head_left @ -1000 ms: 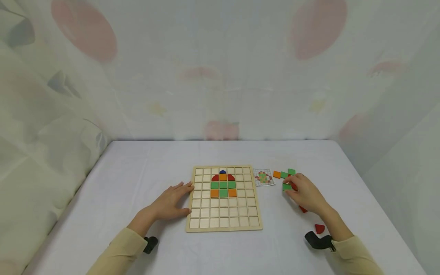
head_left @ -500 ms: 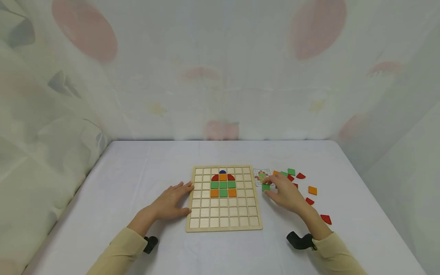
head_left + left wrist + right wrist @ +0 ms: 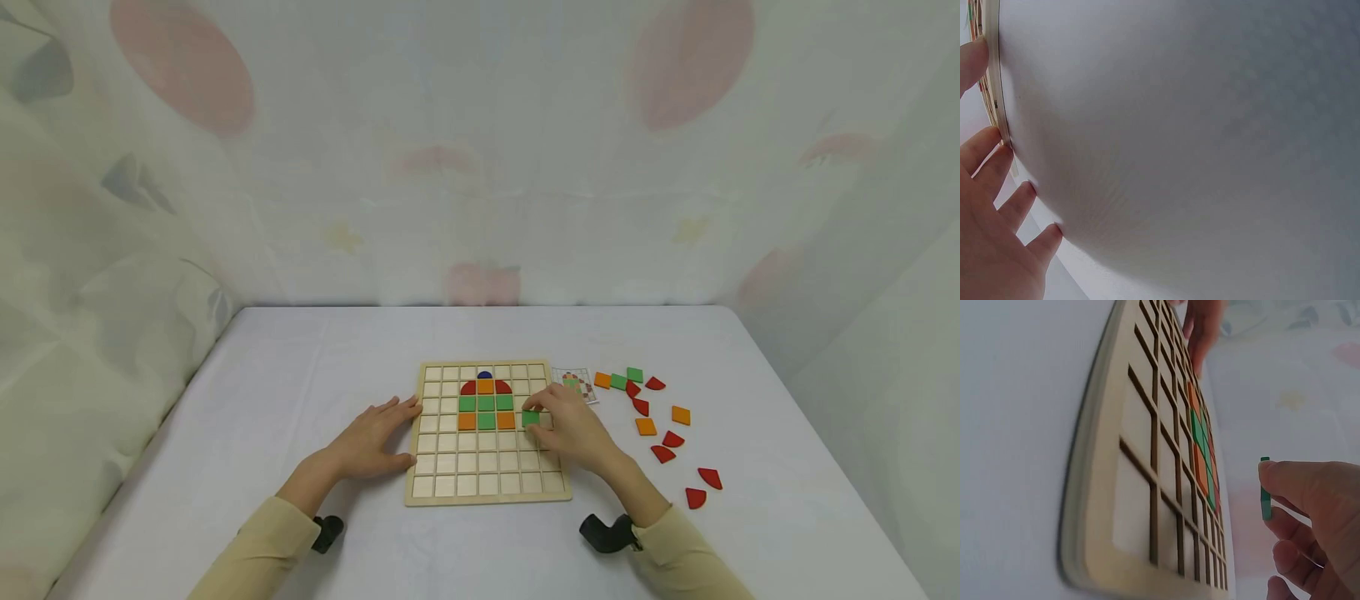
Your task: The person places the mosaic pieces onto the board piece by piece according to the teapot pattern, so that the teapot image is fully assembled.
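Note:
My right hand (image 3: 573,423) pinches a green square tile (image 3: 530,418) between thumb and fingers, over the right part of the wooden grid board (image 3: 489,501). In the right wrist view the same green tile (image 3: 1265,487) appears edge-on, raised off the board's face. My left hand (image 3: 378,439) rests against the board's left edge with fingers spread; the left wrist view has its fingertips (image 3: 999,134) along that edge. Within the grid sit a blue half-round piece (image 3: 484,375), red rounded pieces (image 3: 503,387), green squares (image 3: 486,402) and orange squares (image 3: 467,421).
A printed pattern card (image 3: 581,385), partly behind my right hand, lies beside the board. Farther right, loose red quarter-round pieces (image 3: 663,454), orange squares (image 3: 646,427) and green squares (image 3: 635,375) are scattered on the white tablecloth (image 3: 337,358).
From the loose pieces, my right hand has travelled left past the card to above the board, carrying the green square tile. The left hand has stayed put.

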A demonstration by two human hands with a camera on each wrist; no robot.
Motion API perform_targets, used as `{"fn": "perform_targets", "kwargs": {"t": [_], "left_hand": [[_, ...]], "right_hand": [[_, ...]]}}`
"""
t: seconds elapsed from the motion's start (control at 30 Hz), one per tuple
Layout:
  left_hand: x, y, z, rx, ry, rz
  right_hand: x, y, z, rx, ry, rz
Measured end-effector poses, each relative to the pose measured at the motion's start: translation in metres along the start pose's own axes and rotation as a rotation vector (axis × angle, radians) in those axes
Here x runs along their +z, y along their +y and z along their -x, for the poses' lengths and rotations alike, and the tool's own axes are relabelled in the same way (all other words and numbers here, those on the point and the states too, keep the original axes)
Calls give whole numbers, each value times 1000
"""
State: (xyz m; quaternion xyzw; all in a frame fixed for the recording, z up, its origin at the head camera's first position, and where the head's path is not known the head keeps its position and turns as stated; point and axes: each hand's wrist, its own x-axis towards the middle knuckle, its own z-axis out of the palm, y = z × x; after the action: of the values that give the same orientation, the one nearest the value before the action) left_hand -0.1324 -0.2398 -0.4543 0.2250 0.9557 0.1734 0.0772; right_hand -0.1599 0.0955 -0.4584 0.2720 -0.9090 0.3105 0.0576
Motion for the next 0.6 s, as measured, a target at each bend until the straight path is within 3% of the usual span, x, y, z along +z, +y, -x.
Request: {"fn": "perform_targets", "kwargs": {"t": [0.23,0.6], "left_hand": [[0,0,0,-2,-2,2],[0,1,0,3,3,3]], "right_hand": [[19,-16,-8,-37,-16,-47],[41,-41,-16,-51,-92,32]]}}
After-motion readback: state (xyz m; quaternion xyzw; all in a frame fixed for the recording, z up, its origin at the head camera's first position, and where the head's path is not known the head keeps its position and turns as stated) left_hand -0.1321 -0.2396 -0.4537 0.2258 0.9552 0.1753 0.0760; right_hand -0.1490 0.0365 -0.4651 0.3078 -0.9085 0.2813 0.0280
